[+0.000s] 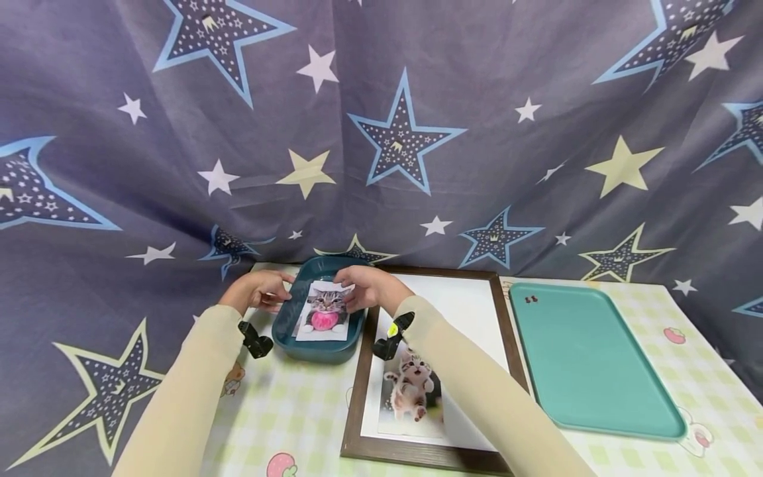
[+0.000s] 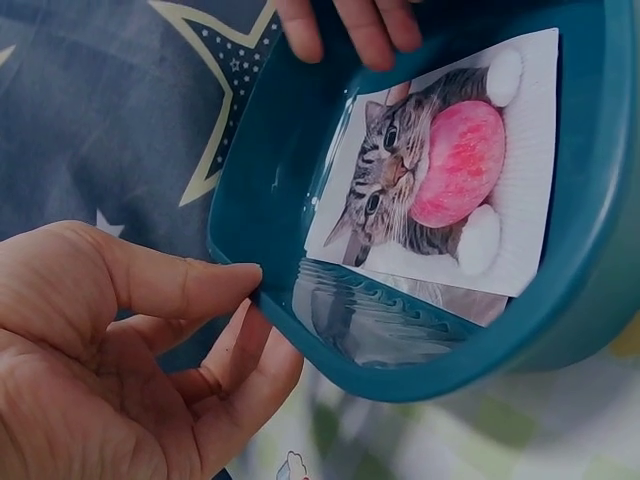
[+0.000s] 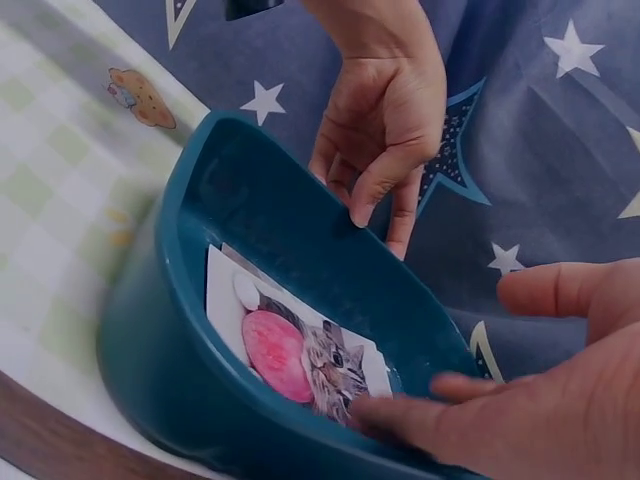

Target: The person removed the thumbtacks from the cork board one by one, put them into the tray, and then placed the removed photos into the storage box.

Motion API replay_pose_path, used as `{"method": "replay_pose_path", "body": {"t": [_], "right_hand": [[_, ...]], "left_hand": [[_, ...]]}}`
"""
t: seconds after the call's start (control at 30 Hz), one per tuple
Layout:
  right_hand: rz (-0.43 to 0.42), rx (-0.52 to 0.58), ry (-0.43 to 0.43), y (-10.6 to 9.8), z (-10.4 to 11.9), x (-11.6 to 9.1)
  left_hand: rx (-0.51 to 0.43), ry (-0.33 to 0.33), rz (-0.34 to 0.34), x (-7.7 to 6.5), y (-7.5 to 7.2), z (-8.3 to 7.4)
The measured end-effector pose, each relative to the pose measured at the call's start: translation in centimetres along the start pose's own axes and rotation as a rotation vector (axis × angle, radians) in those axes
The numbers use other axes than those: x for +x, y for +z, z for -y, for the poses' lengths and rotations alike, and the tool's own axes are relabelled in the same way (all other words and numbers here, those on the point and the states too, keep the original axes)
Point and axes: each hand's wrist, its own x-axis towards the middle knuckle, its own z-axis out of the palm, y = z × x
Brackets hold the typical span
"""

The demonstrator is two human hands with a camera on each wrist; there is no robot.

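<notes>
A deep teal plastic basin (image 1: 322, 352) stands on the left part of the table. In it lies a photo print of a cat with a pink ball (image 1: 324, 321), on top of another print or clear sleeve (image 2: 385, 315) that is mostly covered. My left hand (image 1: 262, 290) pinches the basin's left rim, thumb on the edge and fingers along the outside. My right hand (image 1: 372, 287) reaches over the opposite rim. Its fingers (image 3: 415, 425) extend to the print's upper edge while the thumb stays apart; whether they touch the paper I cannot tell.
Right of the basin lies a brown-framed white board (image 1: 471, 298) with a kitten photo (image 1: 411, 394) on its lower left, partly under my right forearm. A flat turquoise tray (image 1: 596, 358) sits farther right. Behind the checked tablecloth (image 1: 316, 411) hangs a star-patterned curtain (image 1: 369, 218).
</notes>
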Motion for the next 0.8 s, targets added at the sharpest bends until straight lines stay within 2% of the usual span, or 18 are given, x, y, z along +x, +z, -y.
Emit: {"method": "replay_pose_path", "body": {"t": [0.13, 0.3, 0.43, 0.53, 0.7, 0.8], "right_hand": [[0.04, -0.027, -0.042, -0.6, -0.1, -0.6], [0.089, -0.103, -0.111, -1.4, -0.3, -2.1], [0.085, -0.157, -0.174, -1.9, -0.5, -3.3], [0.063, -0.203, -0.239, -2.2, -0.8, -4.0], [0.007, -0.292, -0.368, -3.1, -1.3, -5.3], [-0.027, -0.31, -0.416, -3.6, -1.6, -6.4]], "left_hand": [[0.027, 0.001, -0.014, -0.1, 0.1, 0.1], [0.061, 0.022, -0.087, -0.3, 0.9, 0.0], [0.071, 0.047, -0.159, -0.6, 1.8, -0.3], [0.033, 0.06, -0.205, -0.8, 2.4, -0.4], [-0.023, 0.137, -0.347, -0.9, 3.3, -0.5], [0.051, 0.155, -0.474, -1.3, 4.1, -1.0]]}}
